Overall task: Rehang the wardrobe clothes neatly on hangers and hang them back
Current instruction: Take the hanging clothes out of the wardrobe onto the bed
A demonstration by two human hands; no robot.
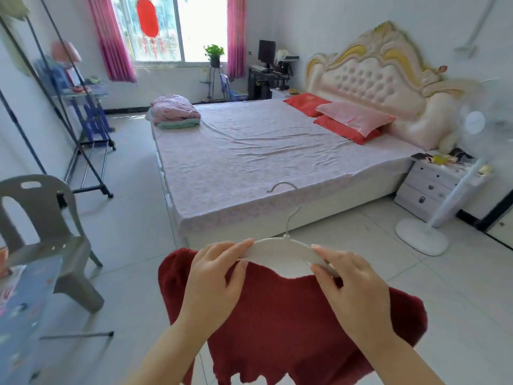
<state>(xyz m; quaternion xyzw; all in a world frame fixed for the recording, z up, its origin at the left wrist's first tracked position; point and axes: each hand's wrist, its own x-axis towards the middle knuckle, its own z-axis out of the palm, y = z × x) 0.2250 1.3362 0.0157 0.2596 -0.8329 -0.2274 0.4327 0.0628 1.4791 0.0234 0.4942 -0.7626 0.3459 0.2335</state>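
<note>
1. Left hand (213, 276): fingers curled, fingertips (247, 243) on top and thumb beneath. They pinch the left arm of a white hanger (280, 245) together with the knit edge below it.
2. Right hand (352, 284): fingers curled the same way, pinching the hanger's right arm.
3. Hanger: held roughly level between both hands above the floor tiles, before the foot of the bed (249, 162). The wire hook points up and away, with part of its stem blurred out.
4. Dark red knitted garment (277, 323): hangs under the hanger, its neck opening between the two hands. The cloth falls beneath palms and wrists, and the hem is cut off by the frame's lower edge. Whether the hanger's ends sit inside the shoulders cannot be told.
5. Bed, contents: folded bedding (175, 112) at the far left corner; red and pink pillows (347, 118) by the headboard.
6. Nightstand (427, 187): drawers closed; small items on top, too blurred to identify.
7. Garment rack (83, 151), left: upper part cut off.
8. Grey plastic chair (47, 226), near left.
</note>
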